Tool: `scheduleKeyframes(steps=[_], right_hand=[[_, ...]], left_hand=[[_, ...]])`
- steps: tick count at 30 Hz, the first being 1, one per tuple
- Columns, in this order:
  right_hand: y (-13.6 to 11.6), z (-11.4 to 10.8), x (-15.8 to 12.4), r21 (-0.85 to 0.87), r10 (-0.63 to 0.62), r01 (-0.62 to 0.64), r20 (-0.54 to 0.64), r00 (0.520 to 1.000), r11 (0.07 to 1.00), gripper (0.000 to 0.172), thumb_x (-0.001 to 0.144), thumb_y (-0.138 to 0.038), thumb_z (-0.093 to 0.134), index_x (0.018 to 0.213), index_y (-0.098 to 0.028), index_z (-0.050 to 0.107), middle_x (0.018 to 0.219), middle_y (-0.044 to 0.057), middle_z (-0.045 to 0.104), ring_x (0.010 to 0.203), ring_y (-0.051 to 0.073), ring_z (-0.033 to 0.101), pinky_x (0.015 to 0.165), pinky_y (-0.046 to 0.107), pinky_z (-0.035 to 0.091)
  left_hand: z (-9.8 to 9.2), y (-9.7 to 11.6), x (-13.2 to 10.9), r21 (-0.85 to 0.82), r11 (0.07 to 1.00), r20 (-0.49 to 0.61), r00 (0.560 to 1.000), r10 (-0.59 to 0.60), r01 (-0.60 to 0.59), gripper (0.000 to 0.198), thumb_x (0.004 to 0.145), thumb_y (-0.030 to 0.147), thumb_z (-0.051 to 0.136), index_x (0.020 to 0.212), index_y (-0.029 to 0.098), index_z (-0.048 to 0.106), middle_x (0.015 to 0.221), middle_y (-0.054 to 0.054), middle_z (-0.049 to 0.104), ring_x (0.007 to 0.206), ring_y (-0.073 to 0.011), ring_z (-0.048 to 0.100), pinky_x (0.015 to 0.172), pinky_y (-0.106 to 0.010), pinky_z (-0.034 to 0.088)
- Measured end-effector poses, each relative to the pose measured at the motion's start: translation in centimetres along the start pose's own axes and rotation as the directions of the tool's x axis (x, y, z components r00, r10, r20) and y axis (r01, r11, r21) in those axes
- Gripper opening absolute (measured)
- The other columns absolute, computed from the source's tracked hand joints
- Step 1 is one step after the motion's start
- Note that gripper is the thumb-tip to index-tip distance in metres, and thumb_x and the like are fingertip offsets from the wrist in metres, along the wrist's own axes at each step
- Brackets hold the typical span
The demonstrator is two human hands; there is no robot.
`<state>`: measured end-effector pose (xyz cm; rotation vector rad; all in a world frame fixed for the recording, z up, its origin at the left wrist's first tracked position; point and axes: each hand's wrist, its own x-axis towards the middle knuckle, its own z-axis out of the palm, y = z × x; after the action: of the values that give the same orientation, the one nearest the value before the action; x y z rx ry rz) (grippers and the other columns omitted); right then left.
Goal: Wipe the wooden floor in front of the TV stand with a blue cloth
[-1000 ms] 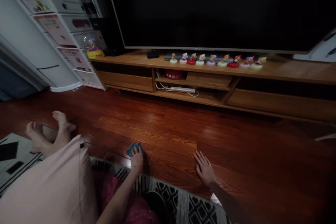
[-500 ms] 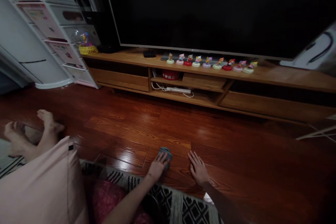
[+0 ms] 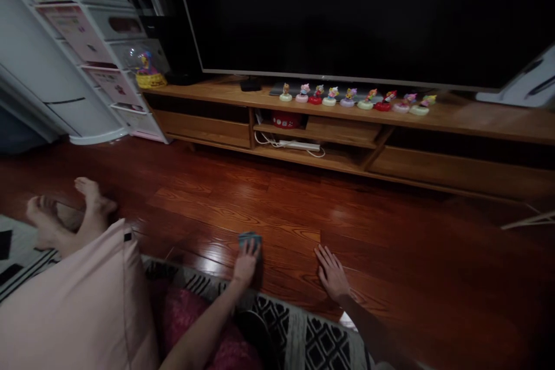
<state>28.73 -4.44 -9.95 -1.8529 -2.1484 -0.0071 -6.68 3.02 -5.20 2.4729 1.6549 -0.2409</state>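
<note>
The left hand (image 3: pixel 245 263) has slid its small teal-blue cloth (image 3: pixel 250 237) leftward across the glossy reddish wooden floor (image 3: pixel 390 254), fingers pressing it; right hand (image 3: pixel 333 273) rests flat, fingers spread.

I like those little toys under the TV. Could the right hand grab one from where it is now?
Probably not. The right hand lies flat on the wood floor, and the row of little toys sits up on the TV stand, across a wide stretch of bare floor. Nothing blocks the way; it just looks too far.

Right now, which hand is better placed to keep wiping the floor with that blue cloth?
Left. The left hand already presses on the blue cloth on the floor; the right hand lies flat and empty beside it, apart from the cloth.
</note>
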Motion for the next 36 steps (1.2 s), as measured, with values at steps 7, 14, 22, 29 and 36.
scheduleKeyframes(steps=[7,14,22,29,36], right_hand=[[0.0,0.1,0.0,-0.019,-0.016,0.016,-0.019,1.000,1.000,0.063,0.097,-0.020,0.034,0.158,-0.030,0.027,0.160,0.003,0.039,0.150,0.021,0.030,0.118,0.048,0.032],[0.2,0.4,0.0,-0.009,-0.009,0.009,-0.017,1.000,1.000,0.064,0.096,-0.020,0.033,0.159,-0.030,0.027,0.160,0.002,0.039,0.149,0.021,0.031,0.118,0.047,0.032],[0.4,0.6,0.1,-0.007,-0.019,0.018,-0.034,0.999,1.000,0.063,0.096,-0.021,0.033,0.158,-0.030,0.028,0.160,0.001,0.038,0.150,0.020,0.028,0.118,0.046,0.032],[0.3,0.6,0.1,-0.023,-0.015,0.015,-0.034,0.999,1.000,0.063,0.097,-0.021,0.033,0.159,-0.031,0.026,0.160,0.001,0.039,0.149,0.021,0.031,0.118,0.046,0.033],[0.4,0.7,0.1,-0.024,-0.027,0.025,-0.058,0.998,0.999,0.064,0.095,-0.021,0.035,0.158,-0.031,0.029,0.160,0.001,0.040,0.148,0.021,0.033,0.117,0.047,0.034]], left_hand=[[3.0,9.3,-0.2,-0.061,0.781,-0.064,0.783,0.618,-0.621,0.050,0.099,0.018,0.043,0.146,0.033,0.051,0.159,-0.003,0.041,0.149,-0.0241,0.032,0.116,-0.046,0.038],[-1.8,-2.4,1.5,-0.081,0.993,-0.041,0.995,-0.095,0.091,0.063,0.092,0.005,0.036,0.150,0.029,0.046,0.160,-0.009,0.039,0.148,-0.0272,0.034,0.116,-0.049,0.038],[-2.5,-6.2,-0.1,-0.006,0.881,0.024,0.881,-0.472,0.473,0.063,0.091,0.004,0.035,0.150,0.024,0.047,0.156,-0.018,0.043,0.141,-0.0339,0.044,0.100,-0.047,0.052],[2.1,8.2,-0.2,-0.063,0.918,0.020,0.919,0.394,-0.392,0.057,0.094,0.013,0.044,0.148,0.032,0.048,0.156,-0.009,0.046,0.145,-0.0294,0.038,0.110,-0.050,0.042],[0.2,5.3,1.3,-0.101,0.928,-0.046,0.933,0.356,-0.359,0.056,0.095,0.014,0.043,0.146,0.034,0.050,0.160,-0.003,0.040,0.148,-0.0230,0.034,0.115,-0.043,0.038]])
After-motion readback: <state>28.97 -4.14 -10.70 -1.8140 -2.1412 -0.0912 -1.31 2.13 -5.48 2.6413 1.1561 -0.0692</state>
